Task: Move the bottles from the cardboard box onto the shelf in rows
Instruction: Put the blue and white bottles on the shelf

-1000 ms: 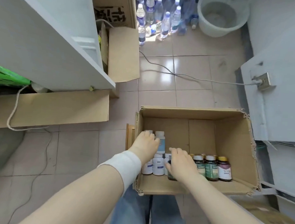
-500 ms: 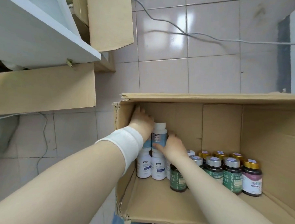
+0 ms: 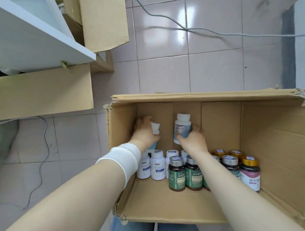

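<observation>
Both hands have risen since half a second ago, each lifting a bottle clear of the group standing in the cardboard box. The left hand has its fingers curled tightly round a first white bottle with a blue label, hiding most of it, so only the cap and lower end show. The right hand wraps its fingers round the lower half of a second white bottle, held upright in front of the box's far wall. A white wristband circles the left wrist. Beneath the hands, more white bottles stand in the box's near-left part, with dark bottles in green and pink labels to their right, partly hidden by the right forearm. Left of the box lies flat cardboard, and above that is the white shelf. A grey cable trails over the tiled floor beyond the box.
</observation>
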Demonstrator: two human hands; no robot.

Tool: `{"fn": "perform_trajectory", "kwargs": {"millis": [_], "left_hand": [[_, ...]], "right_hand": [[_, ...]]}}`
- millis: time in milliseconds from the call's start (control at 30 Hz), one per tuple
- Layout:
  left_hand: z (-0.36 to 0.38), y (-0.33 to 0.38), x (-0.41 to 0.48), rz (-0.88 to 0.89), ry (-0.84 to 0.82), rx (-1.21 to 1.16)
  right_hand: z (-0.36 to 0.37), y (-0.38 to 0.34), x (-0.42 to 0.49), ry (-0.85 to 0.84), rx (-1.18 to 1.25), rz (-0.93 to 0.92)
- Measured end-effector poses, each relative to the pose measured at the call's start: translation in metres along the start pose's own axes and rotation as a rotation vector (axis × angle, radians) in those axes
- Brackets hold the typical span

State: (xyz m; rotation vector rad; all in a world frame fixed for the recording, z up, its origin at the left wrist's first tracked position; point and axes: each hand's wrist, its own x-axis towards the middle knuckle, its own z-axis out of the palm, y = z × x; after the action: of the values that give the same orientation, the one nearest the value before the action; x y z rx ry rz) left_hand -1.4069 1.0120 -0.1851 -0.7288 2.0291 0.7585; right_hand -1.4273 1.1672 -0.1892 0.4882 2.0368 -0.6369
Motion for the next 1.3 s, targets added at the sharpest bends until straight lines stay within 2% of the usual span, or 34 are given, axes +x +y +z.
{"fn": "perform_trajectory", "kwargs": {"millis": [133, 233, 333, 467, 567, 667, 833, 933, 1100, 1300], "left_hand": [[0.012, -0.005, -0.001, -0.048, 0.108, -0.051], [0.013, -0.002, -0.008, -0.068, 0.160, -0.096], [0.001, 0.010, -0.031, -0.083, 0.159, -0.340], [-0.025, 0.026, -0.089, 0.024, 0.125, -0.573], [-0.043, 0.040, -0.141, 0.120, 0.070, -0.644], [-0.055, 0.050, -0.197, 0.219, -0.022, -0.695], [-0.063, 0.058, -0.281, 0.415, -0.184, -0.670], [-0.062, 0.064, -0.331, 0.557, -0.293, -0.571], [-0.038, 0.067, -0.422, 0.751, -0.449, -0.442], [0.032, 0.065, -0.547, 1.015, -0.607, -0.283]], "right_hand": [[0.008, -0.004, -0.001, 0.084, -0.082, -0.058], [0.007, -0.008, -0.003, 0.033, 0.011, -0.039], [-0.011, -0.009, -0.019, -0.008, 0.170, 0.012], [-0.050, -0.002, -0.074, 0.023, 0.327, 0.009], [-0.074, 0.007, -0.132, 0.044, 0.451, 0.003], [-0.084, 0.019, -0.194, 0.026, 0.702, 0.032], [-0.073, 0.048, -0.299, 0.049, 1.258, -0.037], [-0.059, 0.070, -0.366, 0.094, 1.485, -0.131], [-0.029, 0.128, -0.467, 0.276, 1.701, -0.239], [0.009, 0.209, -0.582, 0.578, 1.756, -0.356]]}}
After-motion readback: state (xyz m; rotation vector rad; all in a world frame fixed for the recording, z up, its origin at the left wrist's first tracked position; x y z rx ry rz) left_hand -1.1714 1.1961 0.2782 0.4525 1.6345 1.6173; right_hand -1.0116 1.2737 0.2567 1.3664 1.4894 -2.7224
